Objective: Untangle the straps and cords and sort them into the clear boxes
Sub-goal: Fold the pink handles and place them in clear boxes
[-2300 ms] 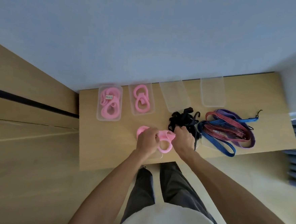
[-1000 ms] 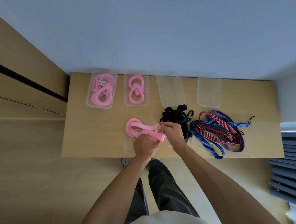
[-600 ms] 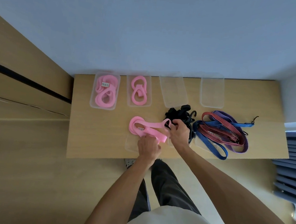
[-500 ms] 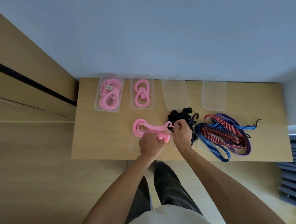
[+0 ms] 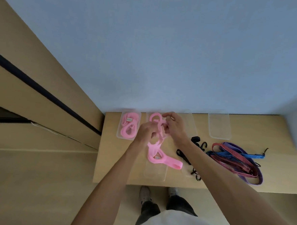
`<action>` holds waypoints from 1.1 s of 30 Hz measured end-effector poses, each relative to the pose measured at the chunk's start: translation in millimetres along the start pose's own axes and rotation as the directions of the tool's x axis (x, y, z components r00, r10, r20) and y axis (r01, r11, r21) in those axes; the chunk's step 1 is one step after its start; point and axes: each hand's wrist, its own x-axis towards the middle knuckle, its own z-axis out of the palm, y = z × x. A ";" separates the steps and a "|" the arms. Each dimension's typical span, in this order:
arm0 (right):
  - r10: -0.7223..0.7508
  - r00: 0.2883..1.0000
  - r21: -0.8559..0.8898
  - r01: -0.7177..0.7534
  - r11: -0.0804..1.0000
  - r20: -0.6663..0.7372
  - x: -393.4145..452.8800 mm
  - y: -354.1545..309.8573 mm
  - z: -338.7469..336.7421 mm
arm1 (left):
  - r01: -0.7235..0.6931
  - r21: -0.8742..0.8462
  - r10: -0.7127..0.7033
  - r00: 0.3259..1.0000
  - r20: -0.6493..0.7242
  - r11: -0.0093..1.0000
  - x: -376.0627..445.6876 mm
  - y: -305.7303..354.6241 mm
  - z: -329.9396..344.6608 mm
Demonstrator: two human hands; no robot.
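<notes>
My left hand (image 5: 146, 132) and right hand (image 5: 175, 127) both pinch a flat pink strap (image 5: 156, 152) at frame centre, above the second clear box (image 5: 148, 116). Its long axis runs from my fingers down toward the lower right, ending in a loop on the wooden table (image 5: 112, 162). The leftmost box (image 5: 119, 135) holds coiled pink straps with a white label, unreadable. Black hooked cords (image 5: 197, 147) and striped cords (image 5: 236, 159) lie right.
</notes>
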 end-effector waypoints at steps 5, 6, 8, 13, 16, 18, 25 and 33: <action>0.023 0.999 0.089 -0.019 0.996 -0.042 6.7 -28.7 0.8 | 0.010 -0.130 0.007 0.991 0.133 0.992 -4.9 27.7 -17.6; 0.042 0.998 0.113 -0.037 0.993 -0.048 7.9 -31.5 -0.2 | -0.053 -0.087 0.064 0.989 0.131 0.995 -5.1 32.0 -20.7; 0.071 0.996 0.158 -0.062 0.985 -0.049 9.2 -34.7 -3.1 | -0.129 -0.064 0.133 0.989 0.058 0.990 -2.9 37.0 -25.7; 0.078 0.994 0.119 -0.086 0.989 0.071 4.3 -30.0 -10.3 | -0.110 -0.226 0.082 0.988 -0.130 0.968 6.7 41.7 -38.7; 0.094 0.975 -0.123 -0.070 0.990 0.201 0.1 -26.0 -14.4 | -0.134 -0.291 0.069 0.973 -0.221 0.947 12.3 47.2 -44.3; 0.137 0.970 -0.437 -0.037 0.899 0.200 -1.0 -21.0 -16.2 | -0.156 -0.304 0.071 0.959 -0.274 0.940 15.2 48.9 -48.5; 0.166 0.983 -0.566 -0.092 0.820 0.082 -2.9 -13.9 -16.3 | -0.140 -0.104 0.122 0.980 -0.158 0.985 13.5 39.2 -52.2; -0.020 0.989 -0.119 0.038 0.992 0.150 -12.2 -49.2 -5.0 | -0.171 0.232 0.150 0.983 0.108 0.958 3.8 25.1 -43.8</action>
